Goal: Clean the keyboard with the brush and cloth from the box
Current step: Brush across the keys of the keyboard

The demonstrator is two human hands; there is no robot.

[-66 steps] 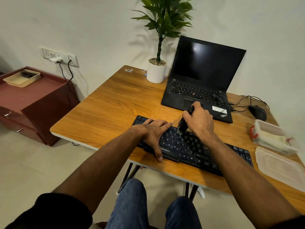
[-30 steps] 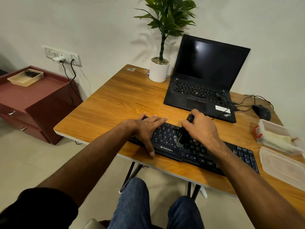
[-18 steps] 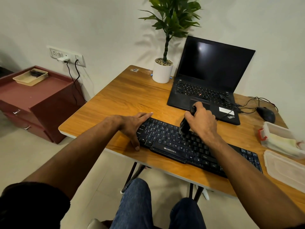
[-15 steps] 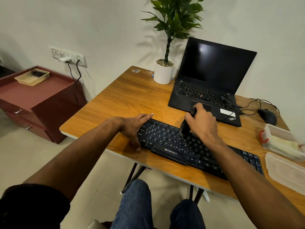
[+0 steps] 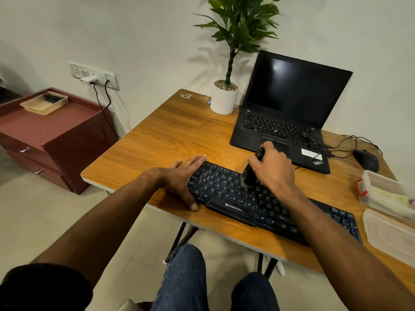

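A black keyboard (image 5: pixel 233 198) lies along the near edge of the wooden table (image 5: pixel 170 140). My right hand (image 5: pixel 275 171) grips a black brush (image 5: pixel 249 176), whose bristles touch the keys in the upper middle of the keyboard. My left hand (image 5: pixel 182 178) lies flat with straight fingers on the keyboard's left end, thumb against its front corner. At the right stands an open clear plastic box (image 5: pixel 381 191) with a pale cloth (image 5: pixel 390 202) inside; its lid (image 5: pixel 390 236) lies in front of it.
An open black laptop (image 5: pixel 287 117) sits behind the keyboard, with cables and a black mouse (image 5: pixel 366 160) to its right. A potted plant (image 5: pixel 225 99) stands at the table's back. A red cabinet (image 5: pixel 51 135) with a tray is on the left.
My left hand slid from the keys to the keyboard's left end. My right hand has swept the brush back and forth over the middle keys. The camera view shifted slightly.
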